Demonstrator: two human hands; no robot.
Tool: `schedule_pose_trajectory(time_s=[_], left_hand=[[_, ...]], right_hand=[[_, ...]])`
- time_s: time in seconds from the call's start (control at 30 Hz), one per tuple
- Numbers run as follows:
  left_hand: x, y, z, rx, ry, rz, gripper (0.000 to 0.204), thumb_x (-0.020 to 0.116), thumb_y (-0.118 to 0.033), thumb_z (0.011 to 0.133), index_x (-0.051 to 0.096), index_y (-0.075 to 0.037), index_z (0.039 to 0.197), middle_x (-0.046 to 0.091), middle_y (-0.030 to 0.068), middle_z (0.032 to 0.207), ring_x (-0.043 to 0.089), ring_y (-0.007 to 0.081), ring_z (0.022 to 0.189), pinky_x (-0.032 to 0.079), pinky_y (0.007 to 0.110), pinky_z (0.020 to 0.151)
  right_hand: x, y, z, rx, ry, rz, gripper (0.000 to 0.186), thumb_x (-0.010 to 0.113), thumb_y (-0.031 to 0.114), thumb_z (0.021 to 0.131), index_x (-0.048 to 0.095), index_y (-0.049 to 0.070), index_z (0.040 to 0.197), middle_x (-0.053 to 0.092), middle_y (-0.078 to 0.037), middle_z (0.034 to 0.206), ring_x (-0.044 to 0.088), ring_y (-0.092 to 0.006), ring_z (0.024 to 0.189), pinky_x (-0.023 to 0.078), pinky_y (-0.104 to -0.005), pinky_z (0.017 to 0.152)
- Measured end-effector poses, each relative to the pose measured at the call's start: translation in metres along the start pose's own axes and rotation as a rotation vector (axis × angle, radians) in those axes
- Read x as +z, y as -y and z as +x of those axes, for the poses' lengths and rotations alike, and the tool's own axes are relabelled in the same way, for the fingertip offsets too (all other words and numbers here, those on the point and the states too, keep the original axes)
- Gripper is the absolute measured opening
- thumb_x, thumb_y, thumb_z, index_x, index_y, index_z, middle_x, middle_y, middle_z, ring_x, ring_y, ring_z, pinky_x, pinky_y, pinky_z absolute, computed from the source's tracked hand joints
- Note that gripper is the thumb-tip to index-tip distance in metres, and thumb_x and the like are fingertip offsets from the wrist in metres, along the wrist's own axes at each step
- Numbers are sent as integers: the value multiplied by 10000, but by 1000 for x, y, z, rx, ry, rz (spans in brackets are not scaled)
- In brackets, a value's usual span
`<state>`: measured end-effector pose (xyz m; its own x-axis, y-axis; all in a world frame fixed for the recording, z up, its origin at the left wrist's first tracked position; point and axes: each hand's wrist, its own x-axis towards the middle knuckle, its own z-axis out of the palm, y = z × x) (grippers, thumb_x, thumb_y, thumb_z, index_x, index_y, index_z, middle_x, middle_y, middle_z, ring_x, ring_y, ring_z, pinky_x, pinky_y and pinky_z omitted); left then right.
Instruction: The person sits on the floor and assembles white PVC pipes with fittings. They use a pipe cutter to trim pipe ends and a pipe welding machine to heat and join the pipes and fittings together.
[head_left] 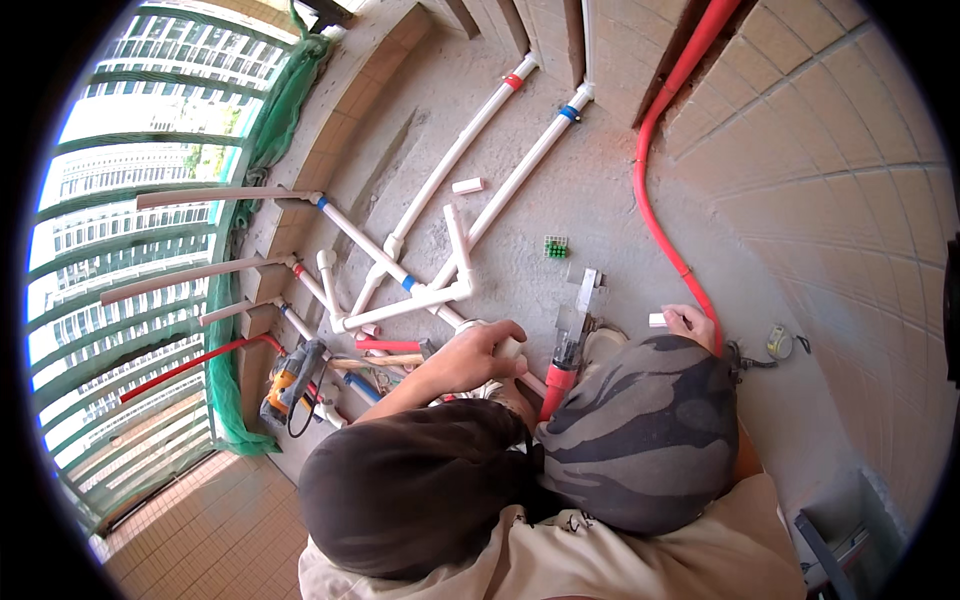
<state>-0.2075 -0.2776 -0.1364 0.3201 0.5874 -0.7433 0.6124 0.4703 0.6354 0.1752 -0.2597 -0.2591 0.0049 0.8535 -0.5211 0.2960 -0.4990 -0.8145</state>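
My left hand (478, 357) is closed round a short whitish piece (509, 348), perhaps a pipe fitting; the fingers hide much of it. To the right, my right hand (688, 323) pinches a short white pipe piece (657, 320), one end poking out leftward. Between the hands, in front of my knees, stands a metal tool (572, 335) with a red body (557, 388); my right knee covers part of it. Beyond the left hand, a joined run of white pipe (405, 305) with elbows and tees lies on the concrete floor.
White pipes with red and blue bands (455, 150) run across the floor. A red conduit (652, 215) bends along the right wall. An orange power tool (287, 388) lies left, near loose pipes. There are also a tape measure (778, 342), small green pegs (557, 247) and a pipe offcut (467, 186).
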Motion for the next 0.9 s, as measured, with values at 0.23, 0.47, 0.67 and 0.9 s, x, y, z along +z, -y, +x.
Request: schedule_pose_trajectory(time_s=[0.23,0.47,0.67,0.9], left_hand=[[-3,-29,-64,-84,-98,74,457,707,-321,876,592,-41,1219,667,272,1102,622,439,1098,467,494,939],[2,-73,-54,180,-79,122,380,693,-218,860,587,-17,1164,658,271,949,635,460,980,475,516,840],[11,-96,-8,296,-53,131,367,631,-302,901,625,-14,1128,670,282,957,642,464,957,481,514,836],[5,-93,40,310,40,159,340,616,-300,909,631,-15,1094,675,253,980,650,420,977,489,495,827]], right_hand=[[13,-78,50,-123,207,288,413,665,-92,883,576,-64,1286,678,-107,1066,675,-160,938,570,-282,815],[-8,-127,151,-84,113,178,271,727,181,967,623,0,1139,655,-68,913,622,-119,759,510,-243,668],[-26,-84,136,85,116,159,280,699,295,999,640,33,1078,627,-31,801,548,-77,627,444,-225,555],[-23,-65,61,132,2,91,304,637,343,1023,632,49,1097,587,-11,742,467,-62,541,383,-228,476]])
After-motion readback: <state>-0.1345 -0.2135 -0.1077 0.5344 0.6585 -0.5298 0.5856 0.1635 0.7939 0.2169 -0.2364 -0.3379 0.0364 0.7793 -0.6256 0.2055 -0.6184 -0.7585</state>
